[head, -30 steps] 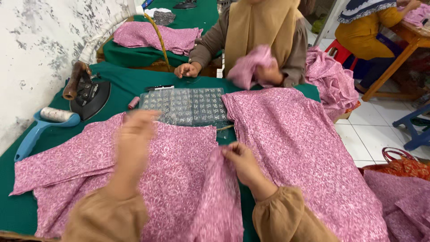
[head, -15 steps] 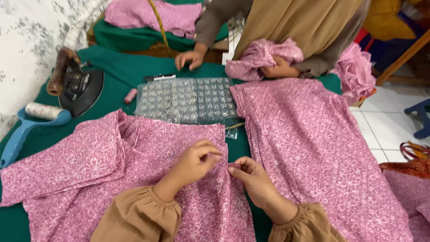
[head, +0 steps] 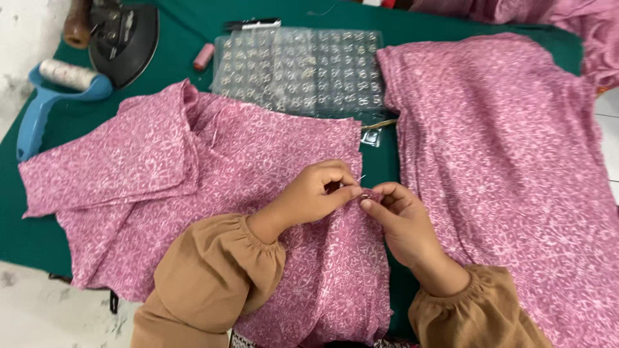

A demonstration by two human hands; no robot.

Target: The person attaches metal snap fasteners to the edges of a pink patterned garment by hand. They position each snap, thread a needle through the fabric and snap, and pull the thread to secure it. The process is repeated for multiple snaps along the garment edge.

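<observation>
While both hands' fingers [head: 351, 191] pinch it, the pink garment's edge [head: 369, 195] sits between their tips.

A pink garment [head: 213, 193] with a fine white floral print lies spread flat under both hands, a short sleeve reaching out to the left hand's far side and its neckline beyond the knuckles. Its front edge runs straight down between the left hand [head: 319, 193] and the right hand [head: 400, 219]. Both hands pinch that edge together at their fingertips, where a small metallic piece, too tiny to tell, shows against the cloth.
</observation>
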